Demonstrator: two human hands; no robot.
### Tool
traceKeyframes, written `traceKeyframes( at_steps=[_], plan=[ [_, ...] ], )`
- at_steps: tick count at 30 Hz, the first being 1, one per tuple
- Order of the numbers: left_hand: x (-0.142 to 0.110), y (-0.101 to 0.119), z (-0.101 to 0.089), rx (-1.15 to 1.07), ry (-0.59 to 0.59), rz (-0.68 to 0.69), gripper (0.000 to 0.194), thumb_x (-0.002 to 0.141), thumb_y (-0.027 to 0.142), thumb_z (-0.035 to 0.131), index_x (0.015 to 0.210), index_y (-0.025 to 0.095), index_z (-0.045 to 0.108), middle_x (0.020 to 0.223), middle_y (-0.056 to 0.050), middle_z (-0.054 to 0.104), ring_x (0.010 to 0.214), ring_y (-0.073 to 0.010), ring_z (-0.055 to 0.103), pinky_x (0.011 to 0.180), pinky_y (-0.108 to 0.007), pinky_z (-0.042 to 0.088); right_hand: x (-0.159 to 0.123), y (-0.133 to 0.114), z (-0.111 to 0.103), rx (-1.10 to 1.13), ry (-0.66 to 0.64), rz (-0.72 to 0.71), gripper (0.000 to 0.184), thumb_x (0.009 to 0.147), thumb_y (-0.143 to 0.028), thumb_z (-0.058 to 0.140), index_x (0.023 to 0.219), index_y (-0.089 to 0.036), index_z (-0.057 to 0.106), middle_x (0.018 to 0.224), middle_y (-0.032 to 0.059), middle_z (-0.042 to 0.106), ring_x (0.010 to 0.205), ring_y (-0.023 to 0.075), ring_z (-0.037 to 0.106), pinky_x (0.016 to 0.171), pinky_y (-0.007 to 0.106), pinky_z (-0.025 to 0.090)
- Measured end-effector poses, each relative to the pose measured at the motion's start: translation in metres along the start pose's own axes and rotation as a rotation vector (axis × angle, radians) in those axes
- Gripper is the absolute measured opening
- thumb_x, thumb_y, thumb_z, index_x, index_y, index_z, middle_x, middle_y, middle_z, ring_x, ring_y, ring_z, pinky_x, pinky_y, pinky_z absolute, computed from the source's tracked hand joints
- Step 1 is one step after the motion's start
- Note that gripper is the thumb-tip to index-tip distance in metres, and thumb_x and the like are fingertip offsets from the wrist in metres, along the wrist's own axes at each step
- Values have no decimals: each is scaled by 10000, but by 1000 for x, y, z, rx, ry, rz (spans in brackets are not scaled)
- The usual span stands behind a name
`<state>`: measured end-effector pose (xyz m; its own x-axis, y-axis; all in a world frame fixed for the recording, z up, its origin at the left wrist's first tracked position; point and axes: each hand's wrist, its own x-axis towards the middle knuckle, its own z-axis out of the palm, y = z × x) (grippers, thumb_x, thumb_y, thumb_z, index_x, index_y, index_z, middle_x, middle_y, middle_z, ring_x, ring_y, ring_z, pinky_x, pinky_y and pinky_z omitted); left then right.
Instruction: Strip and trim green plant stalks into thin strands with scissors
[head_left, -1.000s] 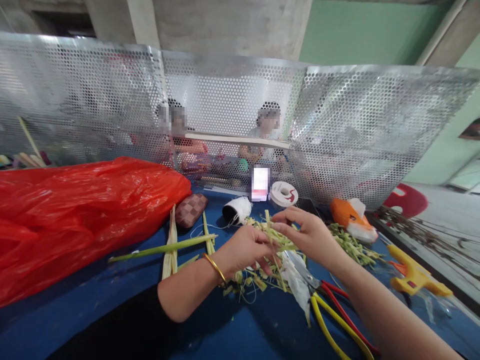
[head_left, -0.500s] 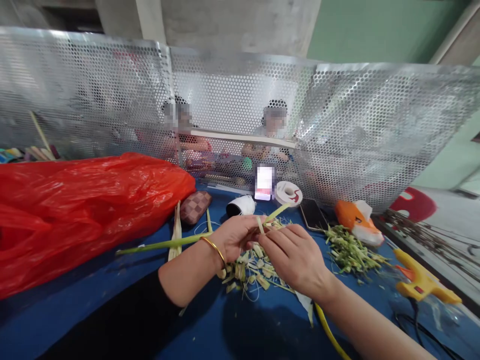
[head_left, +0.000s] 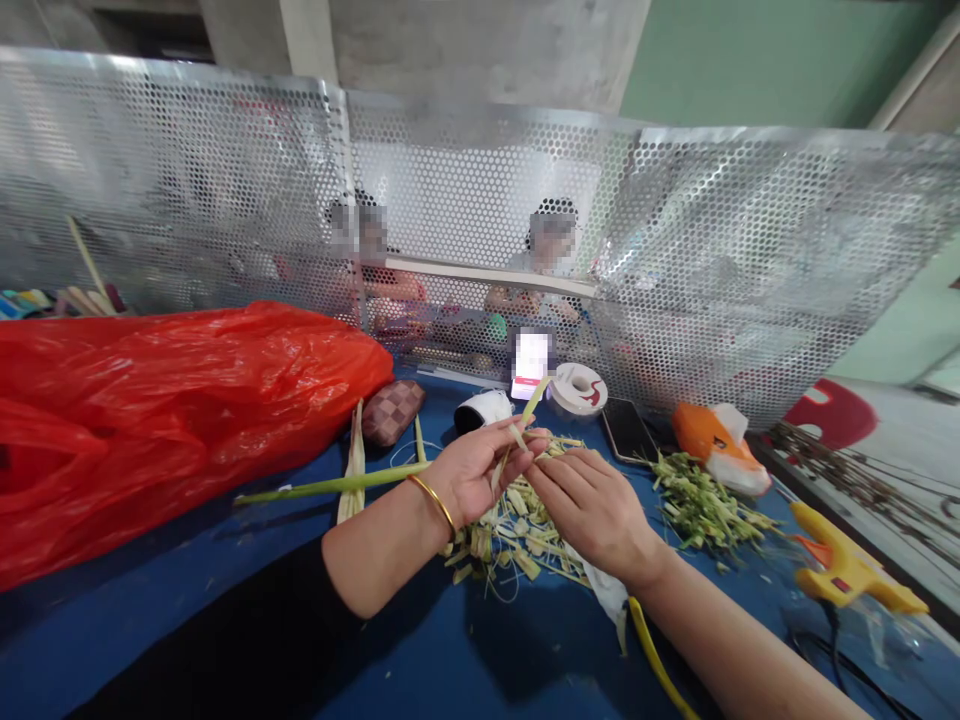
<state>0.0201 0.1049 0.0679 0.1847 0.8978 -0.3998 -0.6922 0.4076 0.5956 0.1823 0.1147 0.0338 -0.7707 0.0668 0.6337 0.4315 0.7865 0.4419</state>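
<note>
My left hand (head_left: 480, 470), with a gold bangle at the wrist, pinches a pale green leaf strip (head_left: 534, 402). One end of the strip points up and away past the fingertips, and a folded or crossing piece shows between the fingers. Close against those fingertips is my right hand (head_left: 592, 510), back upward and fingers closed; what they grip is hidden. Below both hands lies a pile of leaf scraps (head_left: 517, 535) with thin clear threads. A long green stalk (head_left: 322, 488) rests left of my left wrist, across a dry husk leaf (head_left: 352, 470).
A red plastic bag (head_left: 225, 410) covers the left side, beside a checkered pouch (head_left: 394, 412). Behind my hands are a lit phone (head_left: 529, 385), a tape roll (head_left: 577, 390) and a dark phone (head_left: 628, 430). Rightward lie trimmings (head_left: 705, 505), a tissue pack (head_left: 720, 445) and a yellow glue gun (head_left: 847, 575).
The leaf strip has swung to point more upright. My left fingers have opened out somewhat around it, and my right hand has shifted slightly right.
</note>
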Motion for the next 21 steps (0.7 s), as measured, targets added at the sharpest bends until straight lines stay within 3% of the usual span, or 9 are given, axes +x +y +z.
traceKeyframes(
  at_steps=[7, 13, 17, 21],
  plan=[
    [1, -1, -1, 88, 12, 87, 140, 854, 20, 517, 934, 54, 628, 732, -90, 684, 541, -81, 644, 524, -127, 532, 2, -3, 1, 6, -66, 23, 193, 900, -86, 459, 917, -119, 648, 757, 72, 647, 708, 186, 560, 671, 342, 428],
    [2, -15, 1, 123, -14, 159, 148, 835, -4, 506, 911, 75, 607, 717, -80, 682, 571, -96, 641, 551, -167, 514, 5, -16, -1, -63, -27, -30, 218, 884, -113, 494, 1055, -123, 629, 862, 71, 665, 793, 200, 580, 772, 367, 425],
    [3, -26, 1, 169, 28, 161, 178, 819, 4, 527, 940, 84, 630, 707, -75, 686, 593, -108, 643, 581, -187, 506, 5, -22, 3, -89, -70, -103, 193, 887, -141, 469, 949, -151, 652, 864, 73, 659, 794, 214, 579, 880, 420, 400],
    [6, -30, -2, 200, 39, 191, 191, 785, 16, 580, 941, 87, 662, 728, -80, 691, 606, -105, 635, 568, -182, 491, 5, -20, 5, 16, -50, -35, 177, 879, -115, 475, 887, -166, 645, 811, 52, 662, 800, 204, 576, 899, 402, 389]
  ],
)
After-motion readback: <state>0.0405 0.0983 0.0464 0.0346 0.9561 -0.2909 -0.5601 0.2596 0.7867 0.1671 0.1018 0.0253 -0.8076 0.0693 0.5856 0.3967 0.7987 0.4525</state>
